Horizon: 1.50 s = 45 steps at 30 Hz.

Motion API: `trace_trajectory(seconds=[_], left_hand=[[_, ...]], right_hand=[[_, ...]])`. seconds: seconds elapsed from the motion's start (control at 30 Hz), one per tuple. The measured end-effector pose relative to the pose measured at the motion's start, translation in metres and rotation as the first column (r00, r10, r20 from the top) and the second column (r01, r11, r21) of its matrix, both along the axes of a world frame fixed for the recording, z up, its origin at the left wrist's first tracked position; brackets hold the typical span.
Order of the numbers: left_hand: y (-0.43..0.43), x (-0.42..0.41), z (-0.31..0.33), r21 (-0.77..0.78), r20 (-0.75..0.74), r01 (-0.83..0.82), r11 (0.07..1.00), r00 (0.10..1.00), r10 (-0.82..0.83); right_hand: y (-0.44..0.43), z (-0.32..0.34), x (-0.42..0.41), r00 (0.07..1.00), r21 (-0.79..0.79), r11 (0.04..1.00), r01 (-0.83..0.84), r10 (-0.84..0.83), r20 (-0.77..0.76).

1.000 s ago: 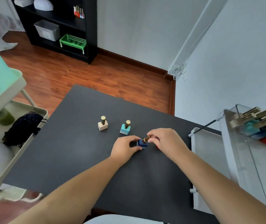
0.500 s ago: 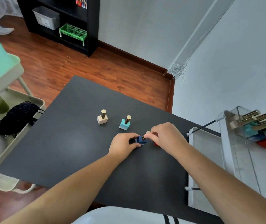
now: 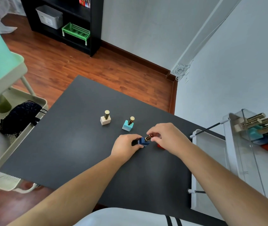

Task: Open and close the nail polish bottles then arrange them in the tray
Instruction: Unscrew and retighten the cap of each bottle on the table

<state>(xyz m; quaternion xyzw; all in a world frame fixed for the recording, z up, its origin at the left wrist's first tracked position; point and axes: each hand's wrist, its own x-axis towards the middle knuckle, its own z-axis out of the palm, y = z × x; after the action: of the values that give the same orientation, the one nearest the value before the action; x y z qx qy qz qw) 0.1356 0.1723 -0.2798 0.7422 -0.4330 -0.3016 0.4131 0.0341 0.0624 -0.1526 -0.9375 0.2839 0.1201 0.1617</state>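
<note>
Standing untouched at the left of the black table (image 3: 74, 144) are a cream bottle (image 3: 105, 120) and a light blue bottle (image 3: 128, 125), both capped. Nearer the middle, the dark blue bottle (image 3: 143, 141) is clamped at its base by the left hand (image 3: 126, 144), while its gold cap (image 3: 148, 137) is pinched by the right hand (image 3: 165, 137). A red bottle (image 3: 160, 146) is half hidden beneath that hand. Several bottles are already lodged in the clear tray (image 3: 237, 144) at the right; four appear left to be handled.
</note>
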Motion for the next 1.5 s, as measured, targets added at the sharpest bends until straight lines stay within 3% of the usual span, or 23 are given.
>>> trace_trajectory(seconds=[0.13,0.27,0.43,0.57,0.7,0.77,0.87,1.17,1.5], left_hand=[[0.001,0.000,0.001,0.006,0.021,-0.007,1.000,1.000,0.007],[0.002,0.001,0.001,-0.002,0.030,-0.007,1.000,1.000,0.007],[0.002,0.000,0.002,-0.003,0.045,-0.013,1.000,0.999,0.013],[0.002,0.000,0.003,-0.014,0.031,-0.013,1.000,0.999,0.013],[0.002,0.000,0.003,-0.003,0.042,-0.019,1.000,0.999,0.020],[0.002,0.000,0.003,-0.006,0.037,-0.016,1.000,0.999,0.016],[0.002,0.001,0.003,-0.014,0.046,-0.018,1.000,0.999,0.019],[0.002,-0.001,0.000,-0.018,0.075,-0.037,0.999,0.996,0.038],[0.003,-0.004,0.001,-0.007,0.115,-0.029,1.000,0.993,0.030]], right_hand=[[0.003,-0.006,-0.001,0.998,-0.144,0.987,0.068,-0.068,0.004],[0.003,-0.005,0.001,0.998,0.000,1.000,-0.004,0.004,0.063],[0.001,-0.008,0.003,0.996,-0.112,0.990,0.081,-0.078,0.033],[-0.002,-0.006,0.001,0.998,0.032,0.999,0.038,-0.040,0.056],[0.000,-0.008,0.001,0.999,-0.072,0.996,0.050,-0.048,0.021],[-0.001,-0.006,-0.001,0.996,-0.030,0.996,0.079,-0.078,0.044],[-0.003,-0.003,0.001,0.998,0.021,1.000,-0.012,0.010,0.066],[0.010,-0.013,-0.006,0.980,-0.049,0.998,0.027,-0.017,0.196],[0.012,-0.018,-0.004,0.987,-0.001,1.000,0.026,-0.026,0.159]])
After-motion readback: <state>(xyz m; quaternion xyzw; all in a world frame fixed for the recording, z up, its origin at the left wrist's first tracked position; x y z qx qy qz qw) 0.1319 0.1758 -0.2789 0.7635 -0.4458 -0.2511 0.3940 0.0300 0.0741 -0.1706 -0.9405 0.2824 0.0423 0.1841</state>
